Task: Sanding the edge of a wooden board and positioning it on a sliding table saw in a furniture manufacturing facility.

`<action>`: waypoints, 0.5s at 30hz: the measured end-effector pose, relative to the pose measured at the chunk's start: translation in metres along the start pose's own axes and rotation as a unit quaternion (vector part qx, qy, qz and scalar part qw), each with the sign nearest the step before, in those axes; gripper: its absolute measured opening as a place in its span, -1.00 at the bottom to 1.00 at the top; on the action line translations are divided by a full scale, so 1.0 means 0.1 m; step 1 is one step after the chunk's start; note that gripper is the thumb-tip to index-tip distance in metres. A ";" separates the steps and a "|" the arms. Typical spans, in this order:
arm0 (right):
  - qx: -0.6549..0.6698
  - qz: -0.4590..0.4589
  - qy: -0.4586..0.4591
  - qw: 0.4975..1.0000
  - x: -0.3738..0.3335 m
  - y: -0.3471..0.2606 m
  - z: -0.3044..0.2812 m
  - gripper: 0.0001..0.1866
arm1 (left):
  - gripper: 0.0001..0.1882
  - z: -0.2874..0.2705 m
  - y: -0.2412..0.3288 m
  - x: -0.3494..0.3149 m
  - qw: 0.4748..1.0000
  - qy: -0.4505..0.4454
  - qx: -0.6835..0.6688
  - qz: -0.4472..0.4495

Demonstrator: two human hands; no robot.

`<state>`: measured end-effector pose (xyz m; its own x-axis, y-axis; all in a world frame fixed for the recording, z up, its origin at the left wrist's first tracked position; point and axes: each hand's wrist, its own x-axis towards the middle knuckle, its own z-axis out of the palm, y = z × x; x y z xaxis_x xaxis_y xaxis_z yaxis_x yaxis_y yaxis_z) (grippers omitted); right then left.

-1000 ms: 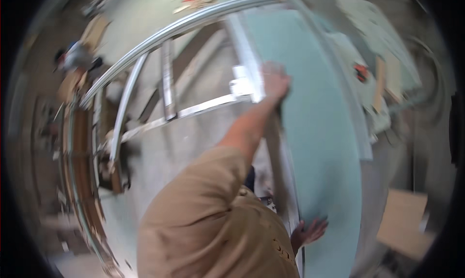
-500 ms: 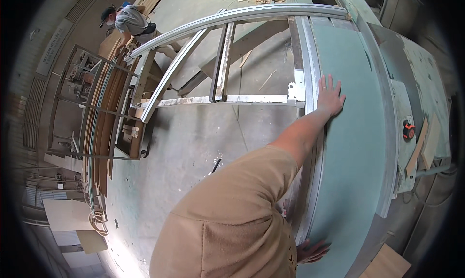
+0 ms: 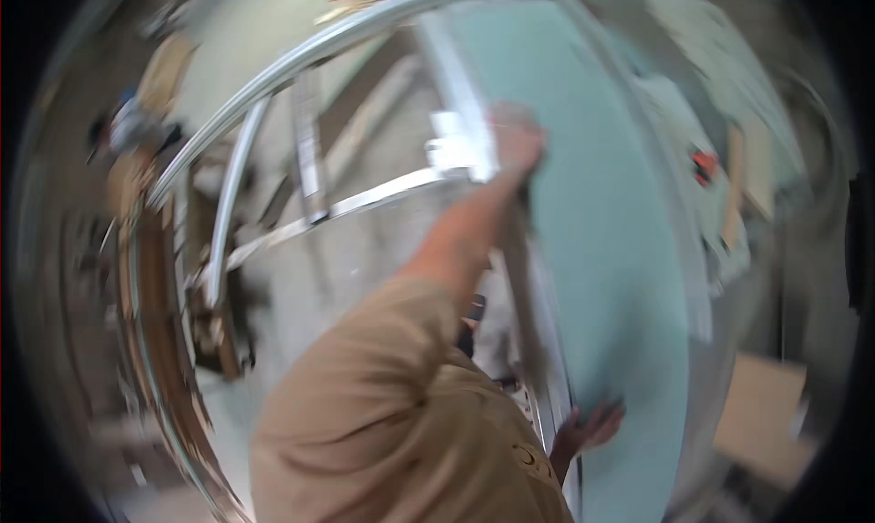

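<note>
A long pale green panel [image 3: 602,222] lies on the right, with a pale metal rail along its left edge. My left hand [image 3: 518,142] rests at that edge, beside a white bracket [image 3: 448,149] of the metal frame; motion blur smears its fingers. Lower down, near the same edge, my right hand [image 3: 592,430] is over the panel with its fingers stretched out and apart. No object shows in it. Whether its palm touches the surface I cannot tell.
A curved metal rail [image 3: 301,53] and crossbars stand at the upper left. An orange-and-black tape measure [image 3: 704,167] and wooden strips [image 3: 733,190] lie beyond the panel. Stacked boards [image 3: 159,341] line the left. A person [image 3: 135,129] is at the far left.
The whole view has swung and blurred, shifting the frame and panel leftward. My left hand's spread fingers are now smeared at the panel's edge. More of my right hand shows.
</note>
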<state>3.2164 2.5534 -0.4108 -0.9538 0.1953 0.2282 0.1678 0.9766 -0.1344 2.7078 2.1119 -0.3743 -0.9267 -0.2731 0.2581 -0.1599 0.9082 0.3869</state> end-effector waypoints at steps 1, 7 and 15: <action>0.007 0.007 -0.033 0.999 0.07 -0.09 -0.05 -0.20 | -0.34 -0.02 -0.13 -0.07 0.995 0.088 0.041 0.020; 0.029 0.038 -0.041 0.998 0.17 -0.23 -0.24 -0.20 | -0.24 -0.13 0.08 0.04 0.994 -0.026 0.094 -0.055; 0.055 0.058 -0.061 0.995 0.25 -0.26 -0.35 -0.22 | -0.24 -0.06 -0.03 0.08 0.993 -0.037 0.095 -0.060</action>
<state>3.1970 2.5363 -0.3682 -0.9540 0.2866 0.0875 0.2560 0.9313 -0.2589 2.7026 2.1048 -0.3678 -0.9180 -0.3663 0.1523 -0.3264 0.9156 0.2348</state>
